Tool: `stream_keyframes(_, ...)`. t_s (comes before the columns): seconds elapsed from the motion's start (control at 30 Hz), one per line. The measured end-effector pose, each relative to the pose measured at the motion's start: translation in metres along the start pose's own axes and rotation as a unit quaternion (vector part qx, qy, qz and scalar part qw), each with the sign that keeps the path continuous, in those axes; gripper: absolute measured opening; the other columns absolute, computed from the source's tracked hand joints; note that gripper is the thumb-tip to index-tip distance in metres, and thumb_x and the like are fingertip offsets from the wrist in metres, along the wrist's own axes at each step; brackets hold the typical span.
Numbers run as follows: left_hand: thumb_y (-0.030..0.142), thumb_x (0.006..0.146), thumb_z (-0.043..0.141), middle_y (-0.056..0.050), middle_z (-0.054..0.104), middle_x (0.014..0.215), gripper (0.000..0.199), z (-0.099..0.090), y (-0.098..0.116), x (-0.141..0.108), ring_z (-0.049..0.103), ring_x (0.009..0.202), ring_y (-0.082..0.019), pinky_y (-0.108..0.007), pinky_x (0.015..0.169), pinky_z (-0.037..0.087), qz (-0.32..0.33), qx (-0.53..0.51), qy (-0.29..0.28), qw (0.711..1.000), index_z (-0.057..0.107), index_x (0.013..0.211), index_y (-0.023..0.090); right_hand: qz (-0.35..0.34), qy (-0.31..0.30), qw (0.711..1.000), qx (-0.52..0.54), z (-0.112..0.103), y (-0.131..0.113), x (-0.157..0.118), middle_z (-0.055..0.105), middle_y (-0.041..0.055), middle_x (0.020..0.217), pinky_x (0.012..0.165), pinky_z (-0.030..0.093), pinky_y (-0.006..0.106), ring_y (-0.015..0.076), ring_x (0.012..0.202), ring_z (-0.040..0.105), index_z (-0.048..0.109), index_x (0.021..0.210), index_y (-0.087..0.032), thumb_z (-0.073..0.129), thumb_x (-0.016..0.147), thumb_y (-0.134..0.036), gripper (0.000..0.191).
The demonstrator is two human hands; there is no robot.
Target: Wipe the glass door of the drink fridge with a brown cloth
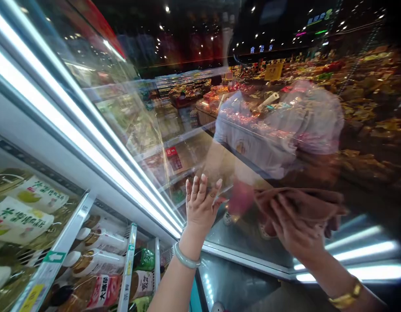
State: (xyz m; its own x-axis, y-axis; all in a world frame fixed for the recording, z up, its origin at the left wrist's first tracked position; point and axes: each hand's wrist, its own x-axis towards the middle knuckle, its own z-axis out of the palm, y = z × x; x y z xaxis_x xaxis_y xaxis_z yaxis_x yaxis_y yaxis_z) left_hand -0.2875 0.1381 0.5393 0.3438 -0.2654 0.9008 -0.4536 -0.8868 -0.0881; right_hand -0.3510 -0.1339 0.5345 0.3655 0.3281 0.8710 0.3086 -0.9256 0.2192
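Brown cloth sits at four o'clock, clamped under my right hand against the glass door; my left hand, fingers apart, rests near six o'clock. Wiping looks under way; I cannot tell how much is done or remains.

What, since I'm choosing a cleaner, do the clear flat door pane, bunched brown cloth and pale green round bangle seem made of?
Clear flat door pane: probably glass, glossy, given its mirror-like reflections. Bunched brown cloth: soft-looking matte fabric, judging by its folds; fibre unclear. Pale green round bangle: perhaps polished stone or glass, from its sheen.
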Motion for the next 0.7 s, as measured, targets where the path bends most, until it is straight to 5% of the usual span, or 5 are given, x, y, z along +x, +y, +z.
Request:
stream_keyframes(0.17,0.047,0.090,0.071,-0.006,0.023,0.170,0.082,-0.007,-0.042,-0.004,0.018,0.159,-0.027,-0.052,0.131,0.020,0.020,0.011,0.011,1.000,0.031,0.160,0.036,0.040,0.095,0.995,-0.015,0.014,-0.035,0.066,0.048,0.0152,0.157,0.116,0.043,0.047,0.0375,0.143,0.050,0.042,0.158,-0.016,0.076,0.086,-0.028,0.080)
stream_keyframes(0.27,0.043,0.092,0.070,-0.006,0.020,0.171,0.076,-0.009,-0.061,-0.009,0.017,0.159,-0.029,-0.053,0.131,0.020,0.008,0.008,0.008,1.000,0.035,0.159,0.036,0.016,0.044,0.999,0.024,0.043,-0.088,0.083,0.056,0.0095,0.150,0.127,0.025,0.050,0.0313,0.132,0.061,0.040,0.159,-0.021,0.066,0.093,-0.028,0.070)
stream_keyframes(0.37,0.036,0.095,0.066,-0.003,0.013,0.173,0.072,-0.007,-0.071,-0.018,0.014,0.160,-0.028,-0.053,0.131,0.020,-0.006,0.008,0.010,1.000,0.034,0.159,0.037,-0.033,0.006,0.996,0.081,0.070,-0.121,0.057,0.065,0.0040,0.139,0.132,0.006,0.046,0.0249,0.113,0.071,0.048,0.154,-0.026,0.058,0.096,-0.022,0.059)
stream_keyframes(0.53,0.049,0.095,0.062,-0.003,0.013,0.173,0.071,-0.002,-0.083,-0.026,0.013,0.161,-0.026,-0.051,0.131,0.018,0.017,0.015,0.021,1.000,0.035,0.159,0.036,-0.101,0.039,0.994,0.014,0.074,-0.097,0.013,0.071,0.0064,0.131,0.129,0.025,0.042,0.0254,0.107,0.074,0.059,0.146,-0.023,0.068,0.092,-0.029,0.055)
stream_keyframes(0.7,0.058,0.093,0.060,0.000,0.038,0.167,0.060,-0.005,-0.104,-0.022,0.015,0.160,-0.021,-0.045,0.131,0.021,0.051,0.033,0.021,0.998,0.049,0.150,0.042,-0.002,0.128,0.991,-0.028,0.056,-0.094,0.070,0.050,0.0150,0.154,0.121,0.041,0.047,0.0400,0.145,0.046,0.050,0.151,-0.008,0.081,0.083,-0.027,0.077)
